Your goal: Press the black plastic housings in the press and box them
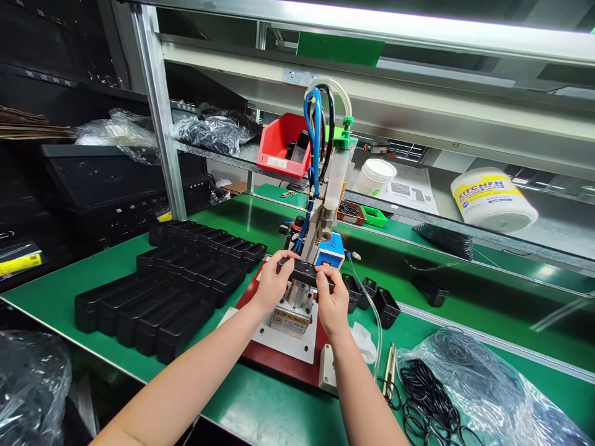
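Between them, my left hand (273, 280) and my right hand (331, 296) grip the two ends of a black plastic housing (304, 271). Thumbs lie on the near side and fingers curl around its ends. The housing sits level at the metal post of a bench dispensing machine (297, 297), under the nozzle of its clear syringe (335, 179). Whether it rests on the post or hovers just above, I cannot tell. Blue and black hoses (317, 136) loop over the machine's top.
Rows of black housings (162, 310) cover the table's left side. Several more black parts (385, 306) stand right of the machine. Black rubber rings (430, 396), tweezers (389, 371) and a plastic bag (493, 390) lie at front right. A shelf behind holds a red bin (283, 145) and white tubs (493, 198).
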### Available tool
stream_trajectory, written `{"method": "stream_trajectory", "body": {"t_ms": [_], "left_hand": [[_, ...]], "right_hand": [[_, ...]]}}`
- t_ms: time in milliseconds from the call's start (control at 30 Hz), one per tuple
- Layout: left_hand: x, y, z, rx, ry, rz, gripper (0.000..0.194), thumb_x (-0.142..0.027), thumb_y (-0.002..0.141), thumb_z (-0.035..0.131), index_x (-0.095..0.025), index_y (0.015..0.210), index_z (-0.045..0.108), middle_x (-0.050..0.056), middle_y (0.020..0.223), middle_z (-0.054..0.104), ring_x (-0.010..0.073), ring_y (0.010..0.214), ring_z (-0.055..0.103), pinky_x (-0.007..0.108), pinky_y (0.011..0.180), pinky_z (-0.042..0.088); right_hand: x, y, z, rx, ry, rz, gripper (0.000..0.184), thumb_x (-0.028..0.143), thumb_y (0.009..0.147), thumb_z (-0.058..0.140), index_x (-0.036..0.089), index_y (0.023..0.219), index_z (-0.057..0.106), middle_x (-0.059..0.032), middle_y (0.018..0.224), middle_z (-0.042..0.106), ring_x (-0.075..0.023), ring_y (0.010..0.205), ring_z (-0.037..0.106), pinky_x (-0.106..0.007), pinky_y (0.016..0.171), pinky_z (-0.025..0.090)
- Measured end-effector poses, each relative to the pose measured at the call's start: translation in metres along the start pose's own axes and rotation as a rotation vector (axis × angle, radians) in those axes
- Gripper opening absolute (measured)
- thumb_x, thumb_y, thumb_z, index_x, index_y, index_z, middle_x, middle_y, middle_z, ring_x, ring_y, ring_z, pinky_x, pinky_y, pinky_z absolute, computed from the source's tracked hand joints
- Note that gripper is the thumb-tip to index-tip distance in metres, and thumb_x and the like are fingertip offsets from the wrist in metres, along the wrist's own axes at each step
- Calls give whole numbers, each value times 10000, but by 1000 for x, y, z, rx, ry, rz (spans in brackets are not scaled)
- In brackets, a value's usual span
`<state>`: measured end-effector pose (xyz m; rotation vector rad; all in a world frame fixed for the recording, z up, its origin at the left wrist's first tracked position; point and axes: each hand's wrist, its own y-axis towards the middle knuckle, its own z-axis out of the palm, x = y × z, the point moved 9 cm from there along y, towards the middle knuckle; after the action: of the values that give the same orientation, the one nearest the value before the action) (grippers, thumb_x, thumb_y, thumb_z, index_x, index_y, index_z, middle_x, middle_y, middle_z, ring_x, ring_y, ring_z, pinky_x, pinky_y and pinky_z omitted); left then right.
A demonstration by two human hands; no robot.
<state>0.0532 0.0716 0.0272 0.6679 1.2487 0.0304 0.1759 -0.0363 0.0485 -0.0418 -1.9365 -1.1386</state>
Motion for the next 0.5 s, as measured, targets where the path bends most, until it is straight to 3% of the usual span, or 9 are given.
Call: {"method": "stream_trajectory", "body": {"t_ms": [233,500], "left_hand": [[30,6,3,65,-98,-47,270,-362,849,457,-153,946,597,37,830,596,145,710,545,261,657,455],[23,12,2,84,-34,-21,247,-355,811,480,-155,883,606,23,798,594,142,693,525,258,662,435]], "right_hand": [[17,-9,2,-33,-138,-121,155,333,894,546,219,970,617,-61,998,568,-196,975,556,-375,891,441],[3,-24,4,-134,-92,-136,159,302,910,509,217,1005,603,-67,994,567,-198,986,560,-394,886,464]]}}
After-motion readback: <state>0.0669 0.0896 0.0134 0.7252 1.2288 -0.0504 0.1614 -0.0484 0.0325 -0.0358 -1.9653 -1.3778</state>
